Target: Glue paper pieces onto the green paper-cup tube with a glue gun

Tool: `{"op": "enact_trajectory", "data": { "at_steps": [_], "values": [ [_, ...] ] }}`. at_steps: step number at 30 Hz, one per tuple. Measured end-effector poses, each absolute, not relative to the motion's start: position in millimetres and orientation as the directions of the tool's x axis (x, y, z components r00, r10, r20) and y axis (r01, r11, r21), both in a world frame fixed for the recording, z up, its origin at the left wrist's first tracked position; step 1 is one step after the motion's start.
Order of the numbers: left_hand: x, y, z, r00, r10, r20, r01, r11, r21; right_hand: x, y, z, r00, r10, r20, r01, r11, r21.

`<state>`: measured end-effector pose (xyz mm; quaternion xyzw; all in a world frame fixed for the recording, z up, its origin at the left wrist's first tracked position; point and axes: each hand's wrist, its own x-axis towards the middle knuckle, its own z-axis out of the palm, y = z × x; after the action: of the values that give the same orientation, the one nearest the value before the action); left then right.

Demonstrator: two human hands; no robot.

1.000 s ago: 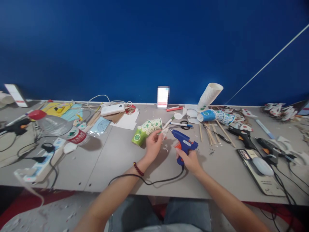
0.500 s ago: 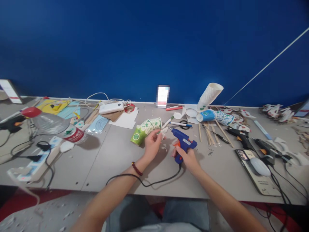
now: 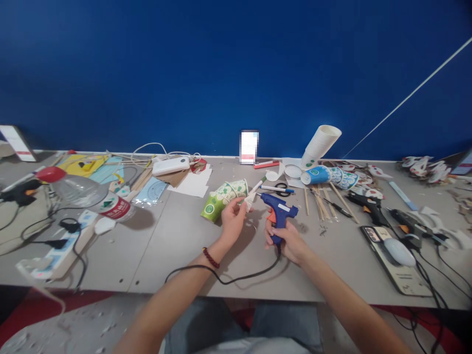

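My right hand [image 3: 285, 237] is wrapped round the handle of a blue hot glue gun [image 3: 281, 210] with an orange trigger. Its nozzle points left and lies close to a small white paper piece [image 3: 250, 200]. That piece is pinched in the fingers of my left hand [image 3: 233, 216]; its exact shape is partly hidden by them. Just behind the left hand, green-patterned paper cups [image 3: 214, 205] lie on their side, one inside another. From the gun's base a black cord [image 3: 236, 280] runs left across my left forearm.
A plastic bottle [image 3: 88, 194] lies tilted over a power strip [image 3: 66, 248] at left. White cups [image 3: 320, 146] lean at the back, near blue cups [image 3: 316, 175] and wooden sticks [image 3: 321, 205]. At right are a phone [image 3: 394, 265] and more glue guns [image 3: 368, 209]. A blue wall stands behind.
The glue gun's body has turned more upright in my right hand, its nozzle moving slightly up and left toward the paper piece. My left hand has stayed nearly still.
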<state>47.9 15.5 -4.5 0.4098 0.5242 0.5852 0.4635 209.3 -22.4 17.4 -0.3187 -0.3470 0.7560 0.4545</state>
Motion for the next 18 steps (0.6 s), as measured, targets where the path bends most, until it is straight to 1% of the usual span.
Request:
{"op": "enact_trajectory", "data": {
  "at_steps": [6,14,18],
  "values": [
    [48.9,15.3,-1.9,-0.240,0.970,-0.028,-0.128,-0.003,0.992,211.4,-23.0,18.0,-0.351,0.914,-0.206,-0.445,-0.356,-0.822],
    [47.9,15.6,-3.5,-0.236,0.971,-0.028,-0.119,0.000,0.993,218.0,-24.4,15.4,-0.440,0.894,-0.082,-0.500,-0.320,-0.805],
    [48.6,15.7,-1.5,-0.242,0.969,-0.042,-0.129,0.010,0.992,216.1,-23.8,18.6,-0.412,0.904,-0.111,-0.498,-0.326,-0.804]
  ]
}}
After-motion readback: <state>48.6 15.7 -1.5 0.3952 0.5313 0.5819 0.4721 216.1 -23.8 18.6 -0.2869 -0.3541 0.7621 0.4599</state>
